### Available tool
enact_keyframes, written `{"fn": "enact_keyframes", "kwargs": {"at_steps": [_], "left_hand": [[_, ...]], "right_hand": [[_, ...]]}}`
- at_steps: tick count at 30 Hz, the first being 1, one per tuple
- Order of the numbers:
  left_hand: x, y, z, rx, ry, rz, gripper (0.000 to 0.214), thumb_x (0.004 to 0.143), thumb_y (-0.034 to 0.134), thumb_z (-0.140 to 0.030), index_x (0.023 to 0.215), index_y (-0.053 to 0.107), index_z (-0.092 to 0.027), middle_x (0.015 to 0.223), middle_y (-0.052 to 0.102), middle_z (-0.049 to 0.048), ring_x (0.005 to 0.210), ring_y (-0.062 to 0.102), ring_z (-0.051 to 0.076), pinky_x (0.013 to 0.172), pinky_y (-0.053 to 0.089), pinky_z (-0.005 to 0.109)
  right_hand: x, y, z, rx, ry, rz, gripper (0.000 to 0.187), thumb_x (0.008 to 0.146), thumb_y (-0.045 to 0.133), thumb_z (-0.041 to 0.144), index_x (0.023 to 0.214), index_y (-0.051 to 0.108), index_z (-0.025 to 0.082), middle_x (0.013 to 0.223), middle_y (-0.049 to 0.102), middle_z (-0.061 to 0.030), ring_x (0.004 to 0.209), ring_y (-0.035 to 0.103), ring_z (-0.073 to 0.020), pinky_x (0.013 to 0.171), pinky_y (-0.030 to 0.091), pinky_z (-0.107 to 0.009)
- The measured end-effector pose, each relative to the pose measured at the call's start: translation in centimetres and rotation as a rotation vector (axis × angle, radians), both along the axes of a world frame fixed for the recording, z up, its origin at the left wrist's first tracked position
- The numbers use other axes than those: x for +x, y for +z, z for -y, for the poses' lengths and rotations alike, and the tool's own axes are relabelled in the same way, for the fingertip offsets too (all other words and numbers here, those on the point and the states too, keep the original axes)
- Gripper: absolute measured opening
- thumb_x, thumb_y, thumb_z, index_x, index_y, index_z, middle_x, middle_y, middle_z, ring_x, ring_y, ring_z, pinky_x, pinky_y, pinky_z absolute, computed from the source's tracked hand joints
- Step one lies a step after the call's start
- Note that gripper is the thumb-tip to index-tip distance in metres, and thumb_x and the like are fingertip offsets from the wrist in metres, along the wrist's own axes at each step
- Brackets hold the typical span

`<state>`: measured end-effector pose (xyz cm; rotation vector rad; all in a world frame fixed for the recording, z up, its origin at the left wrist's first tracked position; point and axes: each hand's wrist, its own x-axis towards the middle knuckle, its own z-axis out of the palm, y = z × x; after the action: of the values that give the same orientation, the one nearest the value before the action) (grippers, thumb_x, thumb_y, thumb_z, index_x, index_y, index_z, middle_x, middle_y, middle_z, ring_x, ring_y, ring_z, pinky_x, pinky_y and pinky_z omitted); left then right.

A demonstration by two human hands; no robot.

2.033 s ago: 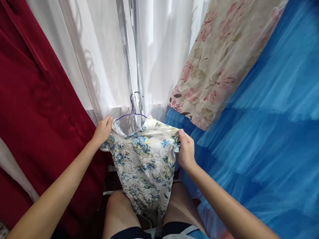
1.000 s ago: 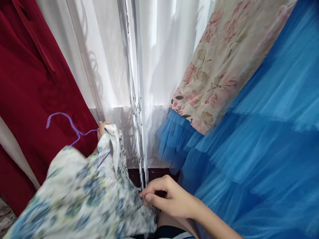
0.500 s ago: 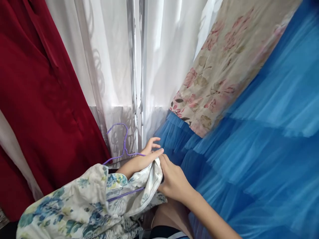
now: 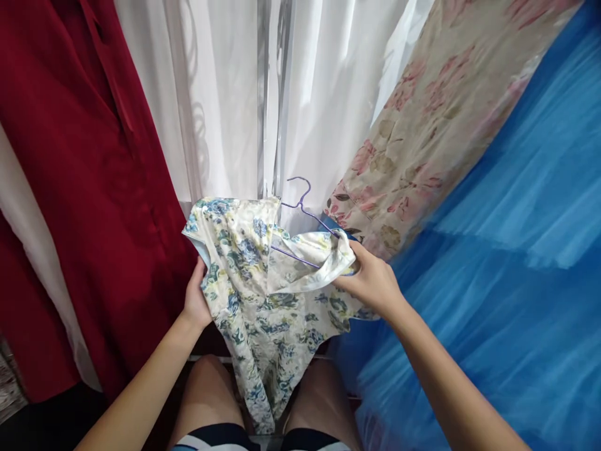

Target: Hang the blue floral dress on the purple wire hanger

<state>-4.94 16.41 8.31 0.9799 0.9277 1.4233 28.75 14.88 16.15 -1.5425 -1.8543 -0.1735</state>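
Note:
A white dress (image 4: 253,269) with blue, green and yellow flowers hangs between my hands, over my legs. Inside it is a thin purple hanger (image 4: 307,210), its hook sticking up out of the neckline. One shoulder of the dress sits over the left end of the hanger. My right hand (image 4: 373,275) grips the other shoulder together with the hanger's right end, fingers partly hidden by the cloth. At the left armhole, my left hand (image 4: 198,297) holds the dress edge; its thumb shows and the other fingers are behind the fabric.
A long red garment (image 4: 94,188) hangs at the left. On the right hang a beige garment with pink flowers (image 4: 399,156) and a layered blue tulle skirt (image 4: 493,282). White curtains (image 4: 225,94) are straight ahead.
My left hand has come out of the dress and moved left to its armhole. Dress and hanger have been lifted and spread out in front of me, with my right hand still gripping the right shoulder.

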Motion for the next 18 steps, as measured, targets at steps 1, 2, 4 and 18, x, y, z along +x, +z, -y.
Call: {"fn": "enact_keyframes", "kwargs": {"at_steps": [1, 2, 4, 18], "left_hand": [[-0.5, -0.3, 0.4, 0.011, 0.002, 0.071, 0.081, 0.078, 0.035, -0.085, 0.123, 0.064, -0.024, 0.105, 0.072, 0.0125, 0.113, 0.063, 0.037, 0.091, 0.054, 0.055], [-0.8, -0.6, 0.9, 0.018, 0.004, 0.129, 0.081, 0.078, 0.038, -0.085, 0.125, 0.063, -0.024, 0.107, 0.072, 0.0125, 0.114, 0.063, 0.038, 0.092, 0.054, 0.054], [-1.4, -1.3, 1.8, 0.013, 0.026, 0.175, 0.072, 0.075, 0.055, -0.076, 0.125, 0.063, -0.024, 0.109, 0.073, 0.0115, 0.113, 0.064, 0.037, 0.091, 0.055, 0.051], [0.5, -7.0, 6.9, -0.159, 0.256, 0.064, 0.045, 0.056, 0.074, -0.023, 0.100, 0.065, -0.023, 0.088, 0.074, 0.0021, 0.099, 0.070, 0.028, 0.083, 0.056, 0.034]], "right_hand": [[-0.3, 0.9, -0.6, 0.009, 0.019, 0.025, 0.063, 0.070, 0.071, 0.054, 0.127, 0.057, 0.031, 0.093, 0.076, -0.0031, 0.088, 0.071, -0.0365, 0.063, 0.044, -0.032], [-0.8, 1.5, -1.1, 0.016, 0.035, 0.053, 0.065, 0.069, 0.072, 0.054, 0.127, 0.058, 0.031, 0.095, 0.076, -0.0032, 0.088, 0.071, -0.0363, 0.064, 0.044, -0.032], [-1.8, 2.4, -1.7, 0.039, 0.045, 0.099, 0.068, 0.067, 0.073, 0.053, 0.129, 0.057, 0.030, 0.097, 0.076, -0.0042, 0.088, 0.071, -0.0365, 0.065, 0.044, -0.033], [-4.5, -3.4, 2.5, 0.269, 0.388, 0.074, 0.075, 0.081, 0.064, 0.032, 0.149, 0.033, 0.028, 0.153, 0.037, -0.0123, 0.143, 0.028, -0.0389, 0.114, 0.026, -0.060]]}}
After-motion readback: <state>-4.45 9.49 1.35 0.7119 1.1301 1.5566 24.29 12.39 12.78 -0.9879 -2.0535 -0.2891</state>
